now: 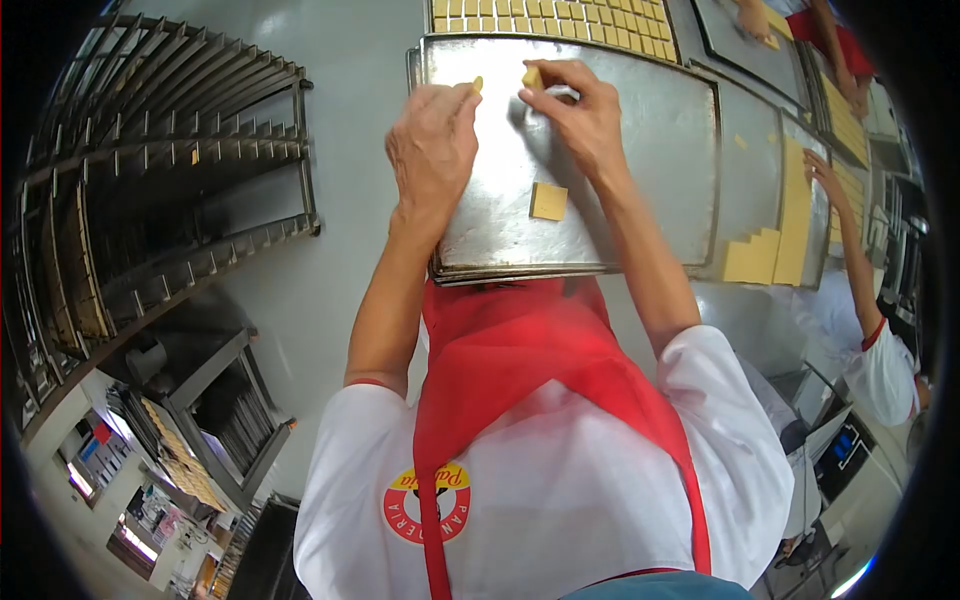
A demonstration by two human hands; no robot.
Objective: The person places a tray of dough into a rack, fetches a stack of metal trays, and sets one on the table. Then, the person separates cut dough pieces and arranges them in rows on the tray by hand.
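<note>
Both of my hands are over the far left part of a metal baking tray (640, 150). Between the thumb and fingertips of my left hand (432, 150) is a small yellow dough piece (478, 85). Another yellow dough piece (532, 77) is pinched in my right hand (585, 112), a short way to the right of the left one. On the tray, nearer to me and below my right hand, lies a square of yellow dough (548, 201), apart from both hands.
Just past my tray is another tray with rows of small dough pieces (550, 27). To the right, a co-worker's hand (822, 178) reaches to a flat dough sheet (793, 220). Another person's hand (757, 20) shows at the top right. A metal tray rack (170, 130) stands at left.
</note>
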